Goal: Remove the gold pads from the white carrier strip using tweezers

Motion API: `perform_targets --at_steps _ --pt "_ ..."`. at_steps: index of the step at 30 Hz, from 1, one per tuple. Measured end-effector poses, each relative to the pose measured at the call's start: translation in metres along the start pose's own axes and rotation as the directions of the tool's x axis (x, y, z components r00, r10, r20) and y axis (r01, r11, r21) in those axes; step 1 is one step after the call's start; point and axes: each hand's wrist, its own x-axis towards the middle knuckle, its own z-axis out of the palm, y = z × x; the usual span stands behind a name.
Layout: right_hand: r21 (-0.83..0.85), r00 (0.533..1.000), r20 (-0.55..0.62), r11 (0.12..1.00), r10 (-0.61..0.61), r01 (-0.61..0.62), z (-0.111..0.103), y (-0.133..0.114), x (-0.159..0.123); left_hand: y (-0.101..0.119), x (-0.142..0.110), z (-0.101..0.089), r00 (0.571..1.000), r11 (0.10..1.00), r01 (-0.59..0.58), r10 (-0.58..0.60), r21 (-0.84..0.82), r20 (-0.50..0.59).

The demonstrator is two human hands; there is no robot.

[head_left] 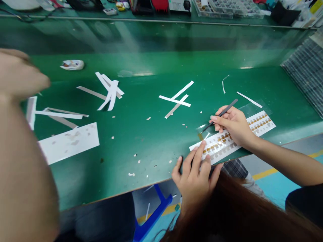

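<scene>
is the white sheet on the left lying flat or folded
Flat where visible: the white sheet lies spread on the green table, no fold showing.

A white rectangular sheet (pixel 87 143) mottled with irregular greyish patches lies flat and aslant at the left of the frame, below mid-height, its right end higher, while just above it narrow white and greyish strips (pixel 63 115) lie loosely crossed.
</scene>
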Motion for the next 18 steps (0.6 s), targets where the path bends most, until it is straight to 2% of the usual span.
perform_targets --at_steps 6,11,13,16,18 --pt "0.106 0.998 -0.027 0.993 0.053 -0.050 0.001 -0.007 0.001 -0.001 -0.001 0.001 1.000 1.000 -0.002 0.001 -0.007 -0.025" --pt "0.118 0.997 -0.043 0.990 -0.068 0.072 -0.003 -0.020 -0.023 -0.006 -0.014 0.007 0.994 0.999 -0.052 0.052 0.002 -0.097" --pt "0.068 0.997 0.006 0.995 -0.080 0.080 -0.006 -0.018 -0.034 -0.008 -0.021 0.011 0.991 0.997 -0.058 0.063 0.048 -0.118" --pt "0.033 0.994 0.111 0.999 0.006 -0.010 -0.009 -0.004 -0.042 -0.011 -0.030 0.016 0.985 0.996 -0.076 0.082 0.045 -0.151" --pt "0.023 0.992 0.126 0.999 0.030 -0.033 -0.010 0.004 -0.043 -0.013 -0.033 0.019 0.981 0.997 -0.080 0.082 0.015 -0.176"
